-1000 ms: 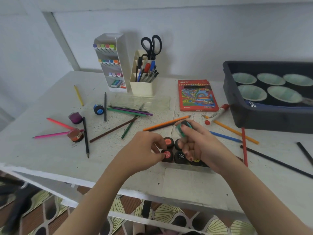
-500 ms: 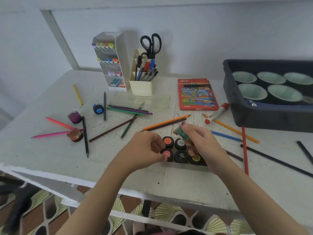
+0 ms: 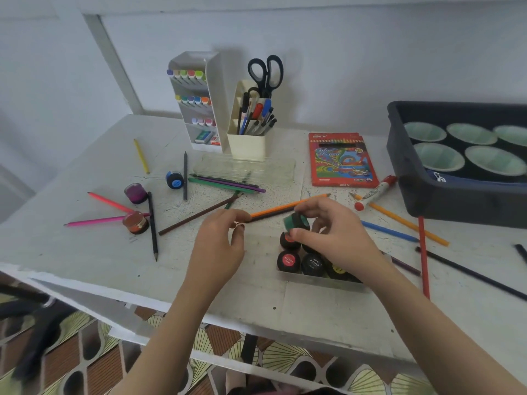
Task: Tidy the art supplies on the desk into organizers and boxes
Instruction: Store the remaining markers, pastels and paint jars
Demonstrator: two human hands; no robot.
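Observation:
My right hand (image 3: 332, 232) pinches a green-labelled paint pot (image 3: 296, 222) just above a low clear box (image 3: 322, 280) near the desk's front edge. Several black-lidded poster paint pots (image 3: 288, 260) stand in that box. My left hand (image 3: 218, 246) hovers left of the box with fingers loosely curled and nothing in it. Loose on the desk lie a purple pot (image 3: 135, 193), a brown pot (image 3: 135, 222), a blue pot (image 3: 174, 180) and several coloured pencils (image 3: 288, 206).
At the back stand a white marker organizer (image 3: 199, 101) and a cream pen holder (image 3: 248, 143) with scissors. A clear lid (image 3: 245, 170) and a red pencil box (image 3: 340, 159) lie mid-desk. A dark bin (image 3: 456, 201) of pale bowls fills the right side. A red marker (image 3: 376, 191) lies beside it.
My left hand let go of the red-lidded pot in the box and drew back to the left. My right hand lifted the green pot slightly and turned it.

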